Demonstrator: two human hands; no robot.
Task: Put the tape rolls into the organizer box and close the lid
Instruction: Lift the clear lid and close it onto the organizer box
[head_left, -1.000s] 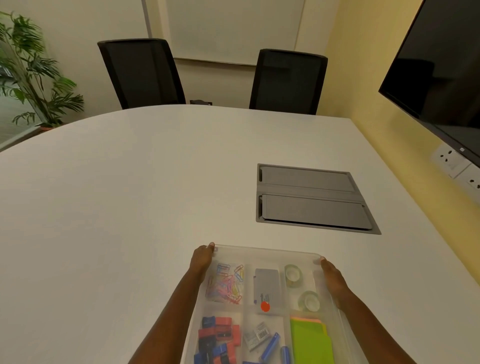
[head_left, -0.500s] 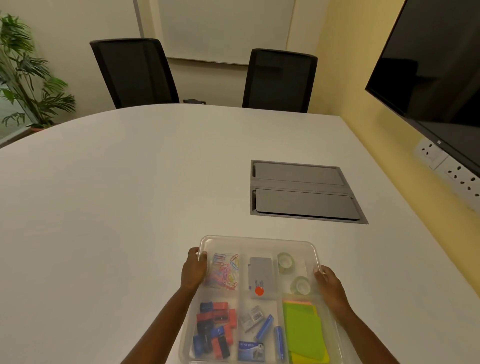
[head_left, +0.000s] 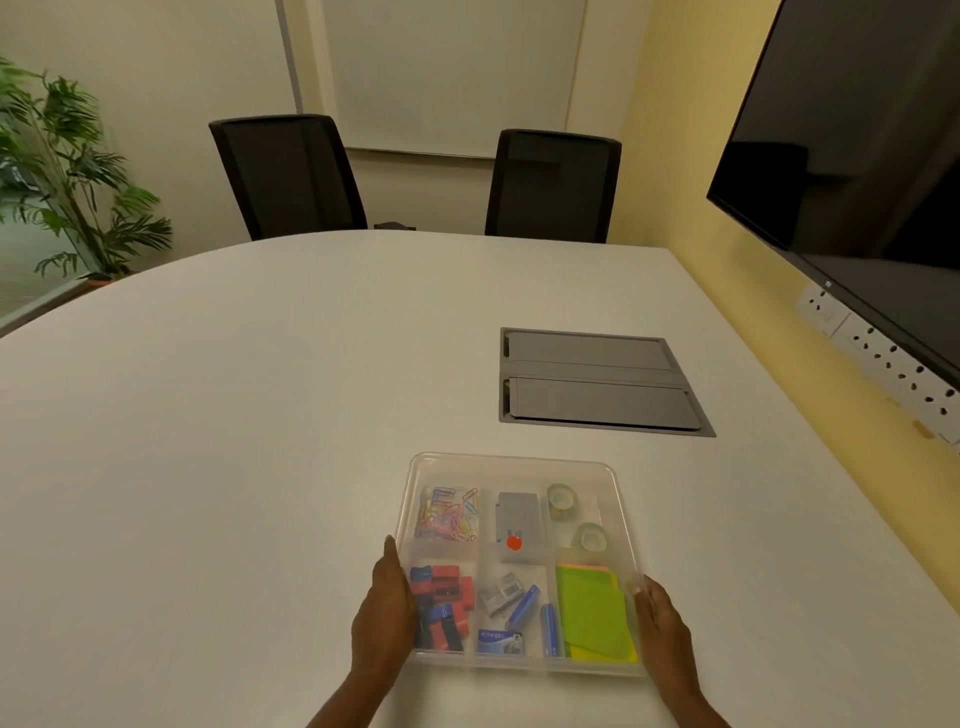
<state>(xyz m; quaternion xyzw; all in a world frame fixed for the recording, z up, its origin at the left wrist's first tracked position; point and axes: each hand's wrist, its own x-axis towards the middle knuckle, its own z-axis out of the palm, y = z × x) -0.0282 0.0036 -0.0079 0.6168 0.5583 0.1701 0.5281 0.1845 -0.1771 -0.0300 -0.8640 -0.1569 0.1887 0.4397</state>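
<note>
A clear plastic organizer box (head_left: 511, 460) lies on the white table close to me, with a see-through lid covering it. Two clear tape rolls (head_left: 562, 500) (head_left: 590, 537) lie in its far right compartment. My left hand (head_left: 387, 608) presses flat against the box's left side near the front. On the right side near the front corner, my right hand (head_left: 660, 623) presses the same way. Other compartments hold coloured paper clips (head_left: 449, 514), a grey card, red and blue clips, staples and green sticky notes (head_left: 592, 613).
A grey cable hatch (head_left: 597, 384) is set flush into the white table (head_left: 234, 441) beyond the box. Two black chairs (head_left: 288, 174) stand at the far edge. A dark wall screen (head_left: 862, 166) and sockets are on the right, a plant (head_left: 67, 171) at far left.
Both hands have slid from the box's far corners back along its sides to the near end. The box now lies fully in view.
</note>
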